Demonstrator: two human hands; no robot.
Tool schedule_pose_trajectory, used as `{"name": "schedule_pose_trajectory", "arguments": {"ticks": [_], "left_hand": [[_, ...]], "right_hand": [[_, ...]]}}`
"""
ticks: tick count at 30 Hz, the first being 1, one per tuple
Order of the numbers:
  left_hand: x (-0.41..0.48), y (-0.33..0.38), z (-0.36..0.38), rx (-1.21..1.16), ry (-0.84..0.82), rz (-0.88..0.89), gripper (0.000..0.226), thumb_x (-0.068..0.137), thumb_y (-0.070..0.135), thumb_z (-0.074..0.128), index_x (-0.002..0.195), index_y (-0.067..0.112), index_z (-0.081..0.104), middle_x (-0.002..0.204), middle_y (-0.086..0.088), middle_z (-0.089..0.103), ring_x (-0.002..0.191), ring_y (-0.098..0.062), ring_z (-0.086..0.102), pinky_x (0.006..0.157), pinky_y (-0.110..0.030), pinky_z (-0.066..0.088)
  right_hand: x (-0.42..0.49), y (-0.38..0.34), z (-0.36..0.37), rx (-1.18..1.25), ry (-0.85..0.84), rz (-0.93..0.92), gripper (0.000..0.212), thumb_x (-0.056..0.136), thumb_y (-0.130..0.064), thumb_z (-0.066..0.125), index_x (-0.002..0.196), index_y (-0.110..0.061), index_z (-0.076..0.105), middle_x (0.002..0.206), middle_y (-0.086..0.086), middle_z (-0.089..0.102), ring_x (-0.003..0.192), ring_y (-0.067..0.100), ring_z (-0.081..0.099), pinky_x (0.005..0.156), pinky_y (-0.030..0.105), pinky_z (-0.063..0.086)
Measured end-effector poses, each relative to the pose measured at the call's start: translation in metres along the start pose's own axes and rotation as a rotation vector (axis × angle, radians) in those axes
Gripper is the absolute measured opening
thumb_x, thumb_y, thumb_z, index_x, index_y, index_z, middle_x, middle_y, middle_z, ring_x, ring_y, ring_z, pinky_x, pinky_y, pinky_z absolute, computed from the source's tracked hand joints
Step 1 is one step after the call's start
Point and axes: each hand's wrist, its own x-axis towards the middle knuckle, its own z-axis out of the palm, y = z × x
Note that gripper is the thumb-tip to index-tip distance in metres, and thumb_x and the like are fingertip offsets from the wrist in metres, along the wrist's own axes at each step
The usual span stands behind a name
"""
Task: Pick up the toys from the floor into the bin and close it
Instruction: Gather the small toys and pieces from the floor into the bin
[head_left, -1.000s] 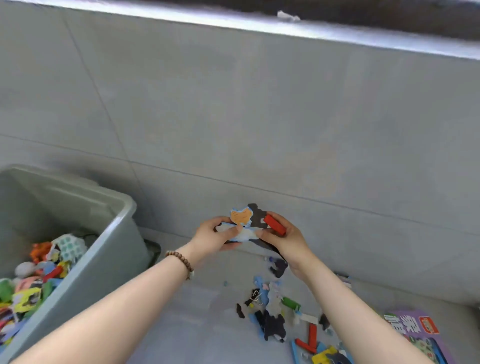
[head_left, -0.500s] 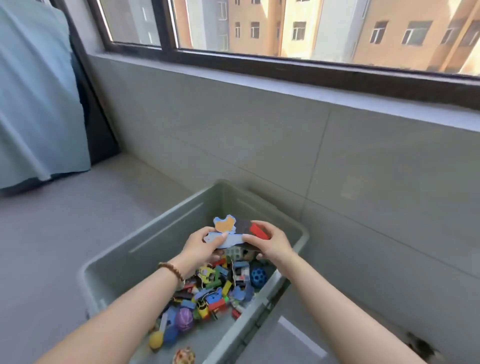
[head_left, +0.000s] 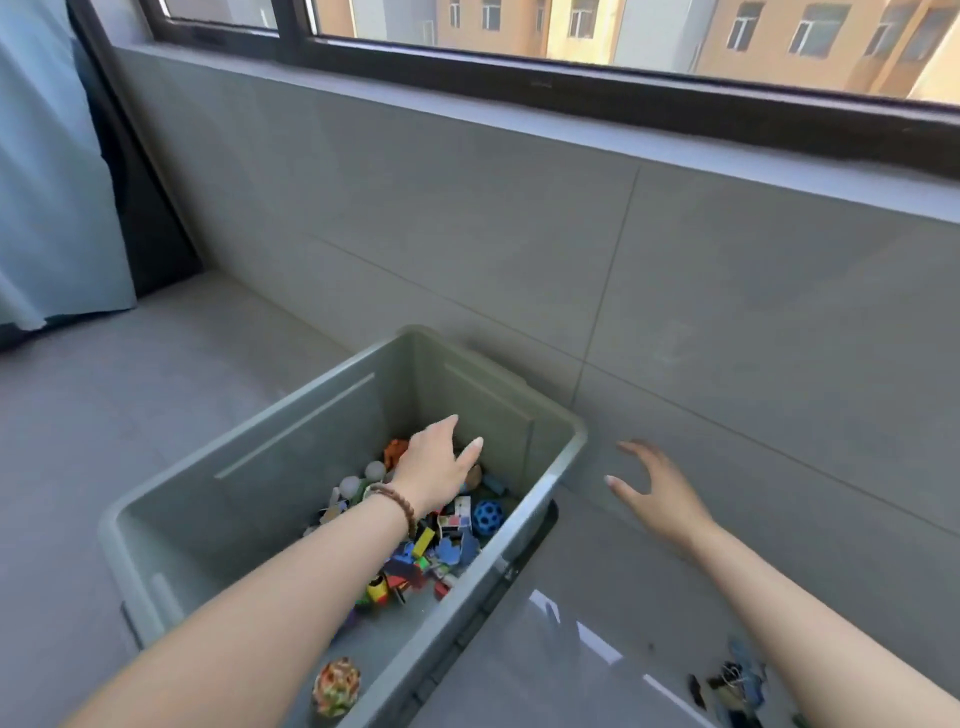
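Inside bin (head_left: 311, 441), by wall: toy pile (head_left: 457, 545) heaped at far end. Left hand (head_left: 436, 467) above pile, fingers loose, empty. Right hand (head_left: 660, 493) outside rim, spread, empty. Scattered pieces (head_left: 727, 680) on floor (head_left: 156, 415): small, flat, likely to slip from pinch or get missed.

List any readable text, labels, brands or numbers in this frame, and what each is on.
No readable text in this frame.
Printed cards in the bin: only colour patches show, too small and blurred to read.
Floor pieces at lower right: blurred, nothing legible.
Bin walls: no label or marking visible.
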Motion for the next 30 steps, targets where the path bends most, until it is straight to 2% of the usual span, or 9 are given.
{"name": "schedule_pose_trajectory", "arguments": {"ticks": [3, 6, 10, 15, 20, 23, 25, 28, 30], "left_hand": [[0.005, 0.06, 0.04, 0.125, 0.015, 0.197, 0.063, 0.097, 0.046, 0.036, 0.147, 0.01, 0.025, 0.151, -0.009, 0.031, 0.141, -0.024, 0.024, 0.116, -0.034, 0.019], [0.005, 0.111, 0.088, 0.205, 0.02, 0.331, 0.06, 0.097, 0.046, 0.035, 0.146, 0.012, 0.028, 0.153, -0.007, 0.027, 0.142, -0.023, 0.019, 0.116, -0.031, 0.011], [-0.003, 0.157, 0.161, 0.236, -0.088, 0.43, 0.058, 0.097, 0.046, 0.036, 0.142, 0.009, 0.033, 0.147, -0.009, 0.036, 0.136, -0.025, 0.029, 0.111, -0.03, 0.02], [-0.015, 0.166, 0.251, 0.234, -0.393, 0.303, 0.064, 0.094, 0.047, 0.044, 0.146, 0.015, 0.026, 0.151, -0.007, 0.029, 0.138, -0.025, 0.029, 0.11, -0.033, 0.028], [-0.029, 0.135, 0.311, 0.316, -0.619, 0.174, 0.067, 0.09, 0.038, 0.055, 0.146, 0.016, 0.025, 0.148, -0.01, 0.028, 0.13, -0.028, 0.041, 0.106, -0.03, 0.034], [-0.036, 0.103, 0.332, 0.387, -0.685, 0.118, 0.07, 0.087, 0.037, 0.061, 0.145, 0.018, 0.027, 0.145, -0.008, 0.031, 0.126, -0.024, 0.046, 0.103, -0.028, 0.038], [-0.038, 0.086, 0.341, 0.399, -0.709, 0.093, 0.068, 0.085, 0.035, 0.064, 0.143, 0.018, 0.031, 0.143, -0.008, 0.033, 0.124, -0.024, 0.047, 0.102, -0.025, 0.037], [-0.039, 0.068, 0.355, 0.354, -0.704, 0.085, 0.06, 0.086, 0.027, 0.064, 0.139, 0.018, 0.037, 0.136, -0.008, 0.038, 0.118, -0.023, 0.05, 0.096, -0.021, 0.037], [-0.036, 0.062, 0.363, 0.303, -0.692, 0.096, 0.053, 0.086, 0.021, 0.064, 0.134, 0.016, 0.043, 0.13, -0.008, 0.042, 0.112, -0.023, 0.053, 0.093, -0.019, 0.037]], "right_hand": [[-0.022, 0.051, -0.036, -0.021, 0.039, 0.071, 0.051, 0.089, -0.026, 0.062, 0.136, -0.016, 0.044, 0.149, 0.007, 0.033, 0.139, 0.019, 0.028, 0.111, 0.024, 0.02], [-0.052, 0.107, -0.066, -0.039, 0.052, 0.172, 0.055, 0.087, -0.03, 0.063, 0.138, -0.021, 0.042, 0.15, 0.003, 0.031, 0.139, 0.017, 0.029, 0.11, 0.026, 0.023], [-0.096, 0.185, -0.079, 0.016, 0.027, 0.329, 0.059, 0.086, -0.034, 0.064, 0.139, -0.025, 0.039, 0.152, 0.0, 0.026, 0.139, 0.017, 0.028, 0.109, 0.025, 0.024], [-0.141, 0.267, -0.058, 0.129, -0.016, 0.511, 0.067, 0.083, -0.034, 0.068, 0.14, -0.02, 0.037, 0.15, 0.004, 0.03, 0.137, 0.019, 0.03, 0.109, 0.027, 0.025], [-0.168, 0.323, -0.008, 0.24, -0.066, 0.617, 0.067, 0.08, -0.031, 0.072, 0.138, -0.018, 0.041, 0.146, 0.004, 0.035, 0.134, 0.019, 0.034, 0.102, 0.02, 0.028], [-0.172, 0.334, 0.022, 0.29, -0.024, 0.602, 0.063, 0.077, -0.024, 0.075, 0.133, -0.017, 0.046, 0.14, 0.004, 0.04, 0.129, 0.017, 0.04, 0.097, 0.017, 0.028], [-0.168, 0.335, 0.036, 0.297, -0.007, 0.568, 0.063, 0.073, -0.026, 0.078, 0.129, -0.018, 0.05, 0.135, 0.003, 0.042, 0.126, 0.017, 0.043, 0.099, 0.018, 0.031], [-0.16, 0.337, 0.051, 0.298, 0.028, 0.515, 0.063, 0.069, -0.029, 0.081, 0.125, -0.021, 0.052, 0.13, -0.001, 0.042, 0.124, 0.018, 0.044, 0.105, 0.027, 0.035], [-0.156, 0.339, 0.057, 0.305, 0.078, 0.498, 0.061, 0.069, -0.026, 0.081, 0.124, -0.019, 0.053, 0.122, -0.005, 0.041, 0.121, 0.017, 0.044, 0.101, 0.023, 0.034]]}}
